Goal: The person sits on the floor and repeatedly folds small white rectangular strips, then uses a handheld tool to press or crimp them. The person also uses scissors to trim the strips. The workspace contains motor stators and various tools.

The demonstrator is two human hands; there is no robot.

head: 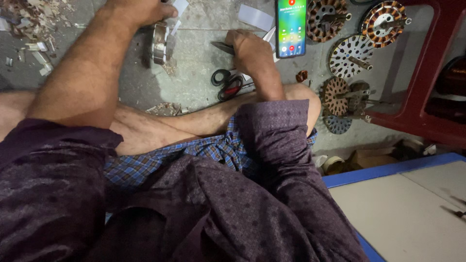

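I sit cross-legged on a grey floor. My left hand (141, 10) at the top edge grips a round metal motor core (159, 42) standing on its edge, with white paper strips sticking out near the fingers. My right hand (250, 51) rests on the floor to the right of it and holds a slim dark tool (222, 47) that points left, over a white paper strip (269, 36). Black scissors with red inner handles (227, 83) lie on the floor just below my right hand.
A lit smartphone (291, 26) lies right of my right hand. Several wound motor stators and rotor discs (350, 56) are spread to the right, beside a red plastic stool (427, 73). Paper scraps (34, 29) litter the top left. A blue-edged board (403, 213) sits bottom right.
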